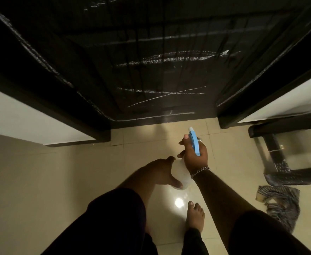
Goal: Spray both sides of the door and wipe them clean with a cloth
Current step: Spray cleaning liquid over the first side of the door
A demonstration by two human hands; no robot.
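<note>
A dark door fills the upper middle of the view, with wet streaks shining across its lower panels. My right hand grips the neck of a white spray bottle with a blue trigger head, nozzle aimed at the bottom of the door. My left hand cups the bottle's body from the left and below, fingers curled round it. A striped grey cloth lies crumpled on the floor to the right, apart from both hands.
Dark door frame posts stand either side, with white walls beyond. A black stool or low table stands at the right above the cloth. My bare foot rests on the glossy beige tiles.
</note>
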